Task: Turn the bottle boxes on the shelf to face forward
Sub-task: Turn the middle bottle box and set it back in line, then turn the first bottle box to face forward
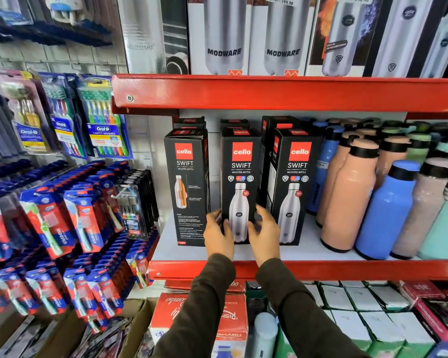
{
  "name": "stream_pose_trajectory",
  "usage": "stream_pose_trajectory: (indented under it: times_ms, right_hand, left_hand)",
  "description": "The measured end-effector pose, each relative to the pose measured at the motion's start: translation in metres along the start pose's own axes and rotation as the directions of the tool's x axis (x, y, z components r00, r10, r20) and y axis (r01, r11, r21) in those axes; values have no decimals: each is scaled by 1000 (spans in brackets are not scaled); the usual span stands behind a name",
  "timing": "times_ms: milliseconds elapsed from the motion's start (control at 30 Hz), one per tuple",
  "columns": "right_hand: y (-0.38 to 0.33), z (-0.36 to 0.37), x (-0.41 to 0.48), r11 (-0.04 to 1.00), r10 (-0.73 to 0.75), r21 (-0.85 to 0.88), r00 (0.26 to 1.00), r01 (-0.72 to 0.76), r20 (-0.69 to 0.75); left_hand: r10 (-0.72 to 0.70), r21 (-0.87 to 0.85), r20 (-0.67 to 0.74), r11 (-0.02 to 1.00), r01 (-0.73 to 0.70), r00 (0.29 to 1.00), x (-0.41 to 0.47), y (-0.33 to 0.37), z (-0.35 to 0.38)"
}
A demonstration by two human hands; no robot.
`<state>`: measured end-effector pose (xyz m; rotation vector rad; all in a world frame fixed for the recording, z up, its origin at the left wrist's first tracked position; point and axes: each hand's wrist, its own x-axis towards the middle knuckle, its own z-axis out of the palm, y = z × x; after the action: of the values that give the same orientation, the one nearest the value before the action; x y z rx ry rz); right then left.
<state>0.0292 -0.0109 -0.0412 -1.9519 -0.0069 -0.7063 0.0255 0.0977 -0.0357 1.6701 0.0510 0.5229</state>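
Both hands (219, 235) (265, 232) in firm grip around the middle "cello SWIFT" box (239, 177).

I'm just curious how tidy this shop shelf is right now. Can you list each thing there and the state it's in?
left box: standing, cutaway-and-text panel to the front, not the main face
middle box: standing, main face forward, held low down by both hands
right box: standing, main face forward, untouched
left hand: gripping the middle box's left edge
right hand: gripping its right edge
loose bottles: upright, capped
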Motion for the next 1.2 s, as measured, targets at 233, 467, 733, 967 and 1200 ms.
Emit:
stream_pose_trajectory:
  times_ms: [233, 467, 733, 967, 1200]
  right_hand:
    - [-7, -10, -13, 987, -123, 80, 974, 141, -192]
    - [-44, 8, -30, 948, -238, 165, 952, 271, -195]
    - [-66, 56, -40, 952, -216, 216, 976, 219, -38]
    - [-64, 88, -32, 991, -86, 110, 995, 80, 48]
    - [-63, 97, -29, 991, -53, 120, 999, 53, 2]
  left_hand:
    - [152, -12, -47, 988, -153, 987, -12, 5, -9]
    - [413, 51, -129, 911, -410, 902, -10, 12, -44]
    - [428, 130, -215, 903, -409, 878, 15, -1, -86]
    - [231, 42, -51, 973, -229, 972, 41, -14, -101]
    - [135, -62, 55, 989, -131, 989, 58, -27, -110]
